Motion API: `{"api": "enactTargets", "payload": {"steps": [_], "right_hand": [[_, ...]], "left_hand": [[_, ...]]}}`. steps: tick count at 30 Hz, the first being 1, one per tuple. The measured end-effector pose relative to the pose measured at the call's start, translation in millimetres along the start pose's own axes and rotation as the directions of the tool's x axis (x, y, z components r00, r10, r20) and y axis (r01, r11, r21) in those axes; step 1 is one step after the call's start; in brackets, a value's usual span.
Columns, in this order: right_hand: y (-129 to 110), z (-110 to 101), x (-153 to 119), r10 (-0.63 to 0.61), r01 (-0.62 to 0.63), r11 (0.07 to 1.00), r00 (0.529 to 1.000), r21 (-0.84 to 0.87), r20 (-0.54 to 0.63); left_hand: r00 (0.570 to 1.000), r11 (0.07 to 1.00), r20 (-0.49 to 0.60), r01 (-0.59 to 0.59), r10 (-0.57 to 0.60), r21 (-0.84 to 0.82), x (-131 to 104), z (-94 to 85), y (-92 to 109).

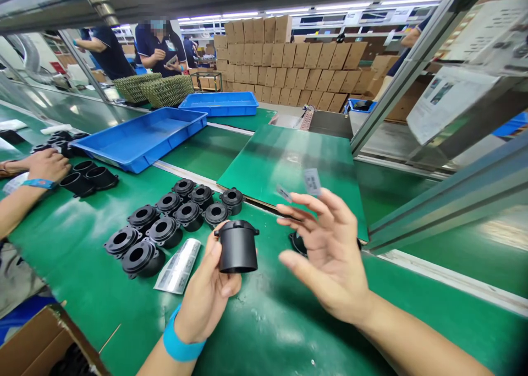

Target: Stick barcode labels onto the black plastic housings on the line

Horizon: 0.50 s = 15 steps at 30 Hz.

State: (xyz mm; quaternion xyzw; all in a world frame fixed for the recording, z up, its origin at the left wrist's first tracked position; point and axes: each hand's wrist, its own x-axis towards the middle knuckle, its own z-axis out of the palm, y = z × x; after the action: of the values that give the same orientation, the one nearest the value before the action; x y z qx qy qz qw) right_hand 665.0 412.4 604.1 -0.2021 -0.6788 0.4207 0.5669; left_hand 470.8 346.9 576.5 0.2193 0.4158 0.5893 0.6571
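On the green table, the left hand grips a black cylindrical plastic housing upright, flanged end up, its long axis roughly vertical. Just to its right the right hand hovers with fingers spread, two small labels stuck to its fingertips. The labels sit above and right of the housing. Left of the left hand lie a label sheet and more housings.
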Motion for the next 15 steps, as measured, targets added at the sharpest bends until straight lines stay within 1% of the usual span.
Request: {"api": "enactTargets", "payload": {"steps": [2,3,5,10,13,15], "right_hand": [[-4,-2,2,0.062,-0.053,0.995,0.991,0.083,-0.115],[-6,-2,3,0.096,-0.08,0.99,0.985,0.112,-0.144],[-7,-2,4,0.167,-0.14,0.975,0.973,0.171,-0.16],[-12,1,4,0.302,-0.251,0.91,0.947,0.33,-0.113],[-15,3,3,0.375,-0.328,0.856,0.926,0.399,-0.041],[-16,5,2,0.421,-0.383,0.817,0.907,0.431,0.008]], "left_hand": [[1.0,0.997,0.007,0.014,-0.013,-0.073,-1,0.5,3],[1.0,0.996,0.006,0.012,-0.011,-0.087,-2,0.8,3],[1.0,0.995,0.0,-0.01,0.01,-0.099,-2,1.6,1],[0.995,0.991,-0.002,-0.096,0.096,-0.091,-3,3.1,-3],[0.995,0.991,0.006,-0.102,0.103,-0.088,-5,4.7,-3],[0.994,0.991,-0.015,-0.108,0.107,-0.076,-6,6.4,-3]]}}
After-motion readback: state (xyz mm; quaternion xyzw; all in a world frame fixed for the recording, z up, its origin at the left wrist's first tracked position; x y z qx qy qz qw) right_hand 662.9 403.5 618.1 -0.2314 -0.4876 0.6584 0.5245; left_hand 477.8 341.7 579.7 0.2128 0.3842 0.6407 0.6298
